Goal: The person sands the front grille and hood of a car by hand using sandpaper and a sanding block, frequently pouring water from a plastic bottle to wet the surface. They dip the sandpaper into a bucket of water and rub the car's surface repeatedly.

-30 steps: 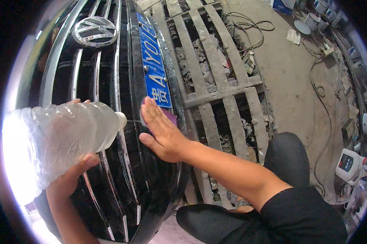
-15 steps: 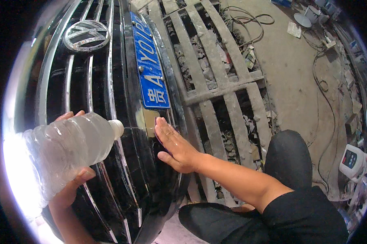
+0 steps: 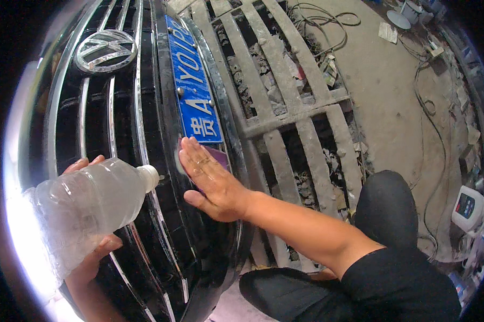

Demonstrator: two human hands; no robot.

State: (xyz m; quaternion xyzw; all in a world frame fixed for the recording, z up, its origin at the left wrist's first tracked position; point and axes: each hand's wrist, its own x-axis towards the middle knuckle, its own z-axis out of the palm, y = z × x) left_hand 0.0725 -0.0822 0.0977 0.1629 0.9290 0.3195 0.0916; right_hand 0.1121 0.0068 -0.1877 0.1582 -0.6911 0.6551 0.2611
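Observation:
My left hand [image 3: 99, 249] is closed around a clear plastic bottle [image 3: 97, 201], tilted with its white-topped neck to the right, in front of the car's black grille [image 3: 64, 129]. Cloudy liquid or glare fills it. On the black bumper [image 3: 166, 182], just below the blue licence plate [image 3: 192, 80], my right hand [image 3: 212, 182] lies with fingers together and stretched out, holding a thin purple sheet [image 3: 218, 156], like sandpaper, against the surface. Most of that sheet is hidden under the hand. The fingers look wet.
Beside the bumper lies a dusty slatted pallet [image 3: 285, 123] with debris in its gaps. A hose or cable [image 3: 328, 24] coils on the concrete floor [image 3: 387, 96]. At the right, a white jug [image 3: 467, 209] stands among clutter. My bent knee [image 3: 389, 209] is near the pallet.
My right hand has slid left across the bumper, covering the pale patch that showed beside it. More of the purple sheet now shows right of the fingers. The bottle has shifted slightly.

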